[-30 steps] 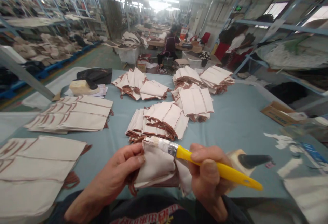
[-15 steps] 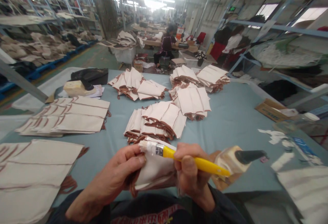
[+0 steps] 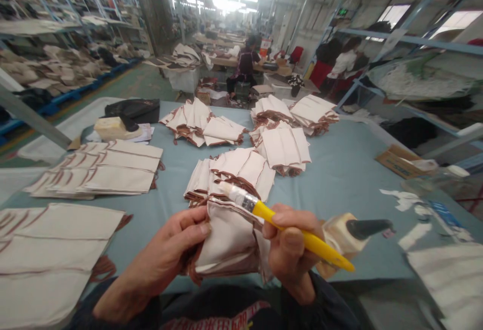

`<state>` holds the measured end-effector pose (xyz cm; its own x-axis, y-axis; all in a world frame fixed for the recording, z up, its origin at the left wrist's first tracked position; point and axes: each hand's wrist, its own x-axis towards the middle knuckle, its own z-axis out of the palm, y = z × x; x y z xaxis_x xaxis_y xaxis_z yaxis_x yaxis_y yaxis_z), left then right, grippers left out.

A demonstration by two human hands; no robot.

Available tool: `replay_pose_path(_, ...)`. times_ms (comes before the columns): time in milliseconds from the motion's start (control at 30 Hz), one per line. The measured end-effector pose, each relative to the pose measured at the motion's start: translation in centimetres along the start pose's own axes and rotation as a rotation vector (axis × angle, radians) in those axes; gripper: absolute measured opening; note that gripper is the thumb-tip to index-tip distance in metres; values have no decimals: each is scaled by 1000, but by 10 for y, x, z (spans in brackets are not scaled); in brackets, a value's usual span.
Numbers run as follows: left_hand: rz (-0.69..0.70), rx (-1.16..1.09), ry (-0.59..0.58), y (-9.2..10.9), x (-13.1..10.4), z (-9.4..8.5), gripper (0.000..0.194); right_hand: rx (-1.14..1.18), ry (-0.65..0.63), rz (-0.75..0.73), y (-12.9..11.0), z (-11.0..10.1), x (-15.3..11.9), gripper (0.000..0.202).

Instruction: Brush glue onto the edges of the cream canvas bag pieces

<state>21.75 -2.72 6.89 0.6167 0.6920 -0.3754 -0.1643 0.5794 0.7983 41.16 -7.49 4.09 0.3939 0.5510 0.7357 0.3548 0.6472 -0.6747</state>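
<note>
My right hand [image 3: 292, 244] grips a yellow-handled brush [image 3: 267, 213], its pale bristles pointing up and left over the top edge of a white fabric piece. That white fabric piece [image 3: 228, 237], with brown edging, hangs in front of me, its left edge pinched between the thumb and fingers of my left hand [image 3: 177, 244]. Just beyond it lies a pile of white fabric pieces [image 3: 241, 166]. To the right of my right hand stands a cream container [image 3: 339, 234] with a dark nozzle.
Further stacks of white fabric [image 3: 124, 169] lie left on the blue-green table [image 3: 332, 169], with more at the back. A cardboard box [image 3: 402, 161] and white scraps [image 3: 415, 237] sit right. A seated person [image 3: 246, 63] is beyond the table.
My right hand has moved slightly right, and the brush tip has lifted up and right from beside my left fingertips. More of the held fabric's top edge shows.
</note>
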Motion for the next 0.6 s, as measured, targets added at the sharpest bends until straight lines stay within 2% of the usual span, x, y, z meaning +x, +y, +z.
replay_pose_path(67,12,-17,-17,3,-1,3,47,-140,-20,-81,1,2,8,19)
replay_pose_path(167,18,-5,-55,7,-2,6,44,-350,-144,-94,3,6,14,14)
replay_pose_path(333,12,5,-73,12,-1,7,35,-390,-246,-155,8,17,13,15)
replay_pose_path(500,34,-2,-84,14,3,0,31,-412,-228,-112,9,23,15,18)
replay_pose_path(600,76,68,-110,14,3,-12,43,-435,-160,-94,11,16,26,19)
